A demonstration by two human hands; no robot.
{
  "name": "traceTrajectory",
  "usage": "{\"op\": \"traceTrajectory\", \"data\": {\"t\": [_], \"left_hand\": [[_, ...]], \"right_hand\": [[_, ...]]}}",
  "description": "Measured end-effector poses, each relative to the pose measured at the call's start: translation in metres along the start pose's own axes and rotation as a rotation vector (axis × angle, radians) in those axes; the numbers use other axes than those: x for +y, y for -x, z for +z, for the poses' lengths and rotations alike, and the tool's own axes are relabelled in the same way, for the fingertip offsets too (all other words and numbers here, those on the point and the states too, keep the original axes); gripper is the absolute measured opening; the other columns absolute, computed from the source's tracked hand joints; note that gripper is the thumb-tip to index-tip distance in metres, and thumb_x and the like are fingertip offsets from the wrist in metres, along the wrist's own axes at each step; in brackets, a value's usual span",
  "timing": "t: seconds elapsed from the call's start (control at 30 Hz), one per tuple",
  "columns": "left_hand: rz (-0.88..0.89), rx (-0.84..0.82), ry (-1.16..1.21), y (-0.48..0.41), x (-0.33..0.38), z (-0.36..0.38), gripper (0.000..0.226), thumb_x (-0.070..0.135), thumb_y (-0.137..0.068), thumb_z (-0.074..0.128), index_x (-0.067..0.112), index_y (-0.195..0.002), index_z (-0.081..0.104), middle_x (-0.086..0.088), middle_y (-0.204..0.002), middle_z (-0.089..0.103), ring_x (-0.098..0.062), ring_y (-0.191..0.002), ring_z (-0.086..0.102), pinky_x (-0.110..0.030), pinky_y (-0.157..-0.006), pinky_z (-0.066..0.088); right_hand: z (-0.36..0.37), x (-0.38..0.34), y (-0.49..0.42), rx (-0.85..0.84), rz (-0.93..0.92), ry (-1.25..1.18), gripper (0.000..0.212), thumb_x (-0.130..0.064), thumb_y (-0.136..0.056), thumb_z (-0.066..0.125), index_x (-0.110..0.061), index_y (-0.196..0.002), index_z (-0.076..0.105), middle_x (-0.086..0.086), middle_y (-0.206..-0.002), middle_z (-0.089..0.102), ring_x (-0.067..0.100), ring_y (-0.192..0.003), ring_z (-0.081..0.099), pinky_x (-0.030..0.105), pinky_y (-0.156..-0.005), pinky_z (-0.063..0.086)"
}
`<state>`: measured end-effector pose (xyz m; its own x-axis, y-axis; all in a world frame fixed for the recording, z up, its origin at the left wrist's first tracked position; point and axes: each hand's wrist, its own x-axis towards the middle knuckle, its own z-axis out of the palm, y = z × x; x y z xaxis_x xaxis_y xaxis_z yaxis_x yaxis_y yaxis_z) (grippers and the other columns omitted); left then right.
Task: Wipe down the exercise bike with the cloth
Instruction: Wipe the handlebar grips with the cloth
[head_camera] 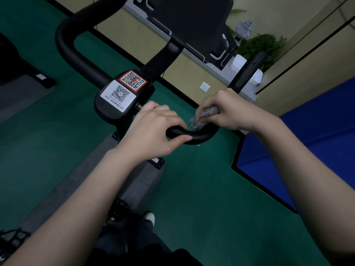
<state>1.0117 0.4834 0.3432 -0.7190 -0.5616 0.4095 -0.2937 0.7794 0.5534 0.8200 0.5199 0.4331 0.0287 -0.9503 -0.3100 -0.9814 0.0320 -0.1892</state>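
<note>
The exercise bike's black handlebar [194, 135] curves across the middle of the head view. Its centre block [117, 96] carries two QR-code stickers. My left hand [153, 129] grips the bar just right of that block, fingers and thumb curled round it. My right hand [228, 110] holds a grey cloth [203, 117] wrapped against the bar where it bends upward on the right. Part of the cloth hangs out between thumb and fingers. The right grip [247, 72] rises bare above my right hand.
The bike's screen [192, 24] stands behind the bar. A blue mat [307, 143] lies to the right on the green floor [192, 198]. A potted plant [263, 47] and a white box [240, 63] sit by the yellow wall. Another machine's base [23, 72] is at far left. A pedal [120, 210] shows below.
</note>
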Motion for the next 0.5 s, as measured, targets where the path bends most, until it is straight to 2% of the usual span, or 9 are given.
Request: {"op": "traceTrajectory", "data": {"t": [0.13, 0.23, 0.37, 0.5], "left_hand": [[-0.035, 0.000, -0.031, -0.001, 0.006, 0.003, 0.046, 0.060, -0.085, 0.046, 0.023, -0.095, 0.072, 0.011, -0.088, 0.070, -0.013, -0.090, 0.060, -0.034, -0.090, 0.035], [-0.024, 0.010, -0.102, -0.007, 0.020, 0.008, 0.054, 0.060, -0.089, 0.038, 0.020, -0.100, 0.072, 0.007, -0.088, 0.070, -0.018, -0.090, 0.061, -0.037, -0.088, 0.040], [-0.024, -0.021, -0.123, -0.016, 0.037, 0.020, 0.046, 0.056, -0.091, 0.044, 0.021, -0.110, 0.067, 0.004, -0.091, 0.068, -0.021, -0.090, 0.063, -0.037, -0.084, 0.045], [-0.038, 0.001, -0.171, -0.015, 0.042, 0.029, 0.039, 0.051, -0.087, 0.057, 0.020, -0.111, 0.067, 0.005, -0.085, 0.070, -0.022, -0.076, 0.066, -0.033, -0.075, 0.049]], "right_hand": [[0.022, 0.020, 0.016, 0.511, 0.070, -0.116, 0.018, -0.002, -0.083, 0.069, -0.012, -0.097, 0.075, -0.003, -0.096, 0.070, 0.022, -0.099, 0.055, 0.022, -0.087, 0.039], [0.059, 0.017, 0.031, 0.822, 0.042, -0.279, 0.022, 0.004, -0.078, 0.072, -0.008, -0.096, 0.074, -0.006, -0.099, 0.067, 0.024, -0.100, 0.058, 0.013, -0.090, 0.038], [0.096, 0.013, 0.035, 1.127, 0.118, -0.459, 0.026, 0.015, -0.077, 0.066, -0.001, -0.096, 0.072, 0.007, -0.105, 0.067, 0.027, -0.104, 0.057, 0.025, -0.094, 0.044], [0.116, -0.004, 0.029, 1.340, 0.278, -0.721, 0.020, 0.012, -0.080, 0.062, 0.002, -0.096, 0.068, 0.010, -0.108, 0.063, 0.027, -0.109, 0.057, 0.026, -0.096, 0.044]]}}
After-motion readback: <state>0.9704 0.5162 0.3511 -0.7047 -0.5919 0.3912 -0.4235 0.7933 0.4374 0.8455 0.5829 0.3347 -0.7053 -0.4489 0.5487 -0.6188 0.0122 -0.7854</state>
